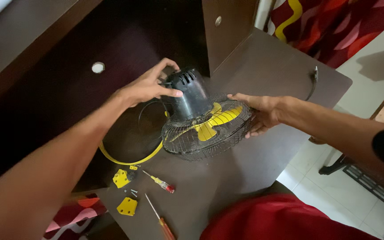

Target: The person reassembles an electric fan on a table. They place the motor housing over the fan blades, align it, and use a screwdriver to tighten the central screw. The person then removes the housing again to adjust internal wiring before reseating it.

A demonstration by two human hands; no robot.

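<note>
A small fan lies face down on the dark brown desk (272, 66). Its black motor housing (192, 93) points up, and yellow blades (214, 122) show through the black wire cage (201, 142). My left hand (150, 84) grips the motor housing from the left, thumb across its top. On the cage's right rim rests my right hand (258, 111), fingers curled around the wire edge.
A yellow ring band (125, 159) curves on the desk left of the cage. Two yellow plastic pieces (122, 178) (127, 206), small screws (133, 192) and two screwdrivers (158, 181) (161, 218) lie near the front edge. A black cable (313, 82) trails at the right. Tiled floor lies beyond.
</note>
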